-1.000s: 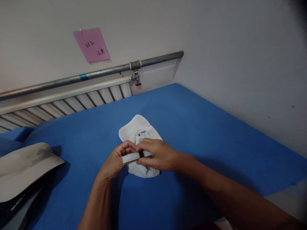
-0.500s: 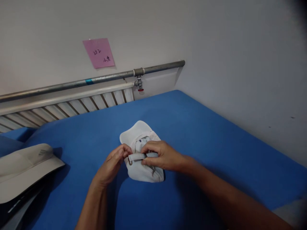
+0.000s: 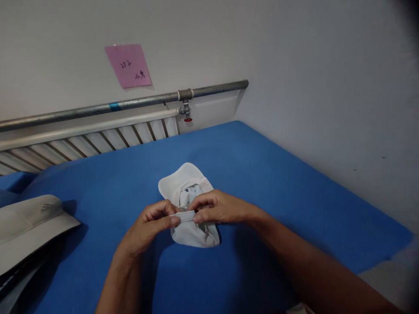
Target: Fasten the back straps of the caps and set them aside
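White wall [image 3: 310,65], grey pipe [image 3: 131,104], pink note [image 3: 128,65], blue tabletop [image 3: 262,174].

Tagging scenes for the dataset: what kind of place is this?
Probably a plain indoor workroom, not a shop floor. A blue-covered table sits in a bare wall corner, with a radiator and metal pipe behind and a pink handwritten note stuck above.

both hands, left hand [image 3: 149,220] and right hand [image 3: 218,208], pinch the strap [image 3: 183,216] of a white cap [image 3: 185,192]. it lies on a blue table [image 3: 262,174]. another cap [image 3: 29,226] sits far left.
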Demonstrator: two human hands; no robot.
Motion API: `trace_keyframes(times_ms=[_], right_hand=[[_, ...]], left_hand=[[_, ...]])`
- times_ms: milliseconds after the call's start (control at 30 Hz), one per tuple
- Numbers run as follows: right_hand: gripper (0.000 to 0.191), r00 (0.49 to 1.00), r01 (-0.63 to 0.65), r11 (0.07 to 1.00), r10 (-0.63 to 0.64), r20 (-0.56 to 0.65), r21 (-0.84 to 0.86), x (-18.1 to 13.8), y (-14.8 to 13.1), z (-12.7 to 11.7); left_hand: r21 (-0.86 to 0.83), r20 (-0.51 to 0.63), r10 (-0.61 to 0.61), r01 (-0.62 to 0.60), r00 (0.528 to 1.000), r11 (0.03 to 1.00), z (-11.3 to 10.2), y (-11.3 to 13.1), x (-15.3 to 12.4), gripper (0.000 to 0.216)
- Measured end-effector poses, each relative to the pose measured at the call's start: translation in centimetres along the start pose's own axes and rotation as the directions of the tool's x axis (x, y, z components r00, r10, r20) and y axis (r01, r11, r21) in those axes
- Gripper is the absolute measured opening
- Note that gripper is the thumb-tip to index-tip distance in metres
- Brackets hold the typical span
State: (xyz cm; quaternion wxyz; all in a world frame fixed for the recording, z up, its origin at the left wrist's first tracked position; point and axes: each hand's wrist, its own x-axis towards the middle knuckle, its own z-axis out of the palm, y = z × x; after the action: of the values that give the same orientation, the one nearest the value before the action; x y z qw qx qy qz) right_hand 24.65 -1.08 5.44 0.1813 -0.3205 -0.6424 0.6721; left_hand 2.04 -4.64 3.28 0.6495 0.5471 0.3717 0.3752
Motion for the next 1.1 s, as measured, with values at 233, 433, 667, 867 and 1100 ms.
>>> trace_keyframes(times_ms=[233,433,667,867,1100], right_hand=[[0.021,0.997,0.074,0.997,-0.073,-0.035,0.018,0.1,0.4,0.3],[0.020,0.988,0.140,0.990,-0.141,-0.055,-0.034,0.3,0.8,0.7],[0.016,0.962,0.241,0.958,-0.257,-0.090,-0.157,0.3,1.0,1.2],[0.017,0.961,0.255,0.958,-0.267,-0.076,-0.132,0.4,1.2,1.3],[0.025,0.887,0.341,0.884,-0.415,-0.200,-0.321,0.9,1.6,1.6]], left_hand=[[-0.094,0.024,0.038,-0.036,0.999,0.995,0.0,-0.3,0.0,0.013],[-0.116,0.040,0.050,-0.045,0.998,0.992,-0.1,-0.1,-0.1,0.011],[-0.089,0.071,0.037,-0.030,0.997,0.996,-0.2,0.1,-0.2,0.015],[-0.056,0.089,0.021,-0.017,0.996,0.998,-0.2,0.1,0.0,0.018],[0.035,0.010,0.030,-0.030,1.000,0.999,0.2,0.2,0.2,0.022]])
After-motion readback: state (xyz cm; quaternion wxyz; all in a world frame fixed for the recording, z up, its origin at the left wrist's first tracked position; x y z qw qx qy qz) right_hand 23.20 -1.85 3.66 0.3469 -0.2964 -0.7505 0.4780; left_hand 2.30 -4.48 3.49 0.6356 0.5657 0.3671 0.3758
